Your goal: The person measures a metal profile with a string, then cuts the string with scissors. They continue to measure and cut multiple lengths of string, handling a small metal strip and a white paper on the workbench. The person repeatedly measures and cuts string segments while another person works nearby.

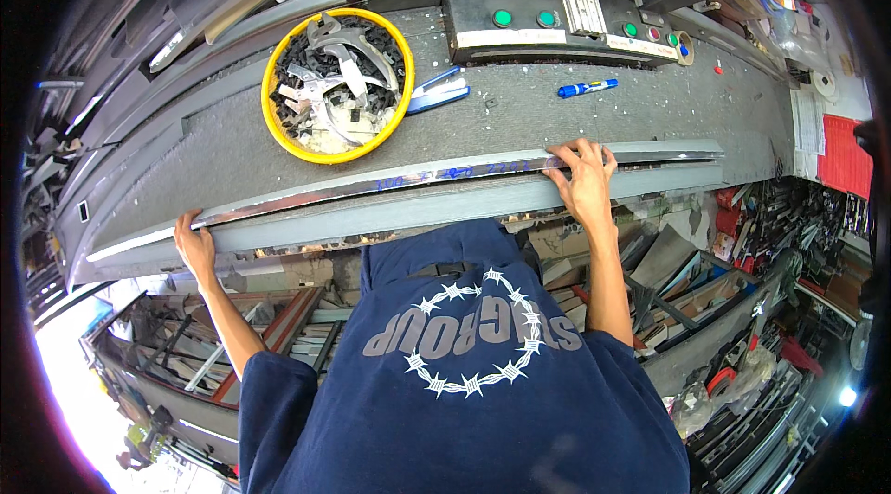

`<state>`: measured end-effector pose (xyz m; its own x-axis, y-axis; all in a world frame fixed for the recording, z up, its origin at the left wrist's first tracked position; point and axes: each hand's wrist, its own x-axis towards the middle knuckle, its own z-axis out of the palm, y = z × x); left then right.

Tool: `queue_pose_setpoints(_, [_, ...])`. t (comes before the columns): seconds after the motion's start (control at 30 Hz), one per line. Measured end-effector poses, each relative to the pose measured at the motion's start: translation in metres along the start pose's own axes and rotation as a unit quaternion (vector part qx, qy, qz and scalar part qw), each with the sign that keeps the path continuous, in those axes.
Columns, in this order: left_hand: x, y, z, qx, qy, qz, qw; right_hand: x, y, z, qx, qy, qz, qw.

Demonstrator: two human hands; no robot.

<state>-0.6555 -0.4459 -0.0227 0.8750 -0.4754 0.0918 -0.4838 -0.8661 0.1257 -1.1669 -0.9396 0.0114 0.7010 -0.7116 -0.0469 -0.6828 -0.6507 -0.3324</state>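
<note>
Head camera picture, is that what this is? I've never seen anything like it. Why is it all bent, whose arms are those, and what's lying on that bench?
Yes: a wide fisheye camera worn on a person's head looks down, so straight edges curve. There is no machine arm; both arms are the wearer's own. The left hand grips one end of a long metal strip lying along the grey workbench; the right hand presses its fingers on the strip further along. Behind it sit a yellow bowl of scrap offcuts, a blue stapler, a blue marker and a black control box with green buttons.
</note>
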Motion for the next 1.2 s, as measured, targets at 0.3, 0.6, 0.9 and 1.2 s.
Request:
queue_pose_setpoints(0.3, [-0.001, -0.003, 0.044, 0.011, 0.097, -0.004, 0.995, 0.009, -0.003, 0.032, -0.032, 0.012, 0.029, 0.999])
queue_pose_setpoints(0.6, [-0.003, -0.002, 0.048, 0.004, 0.115, -0.011, 0.993, 0.013, 0.006, 0.02, 0.033, -0.012, 0.019, 0.999])
queue_pose_setpoints(0.9, [-0.004, -0.002, 0.049, 0.013, 0.109, -0.025, 0.994, 0.015, 0.007, 0.017, 0.043, -0.036, 0.026, 0.998])
queue_pose_setpoints(1.2, [-0.002, -0.009, 0.055, 0.007, 0.118, -0.023, 0.993, -0.006, 0.023, 0.012, 0.032, 0.047, 0.033, 0.998])
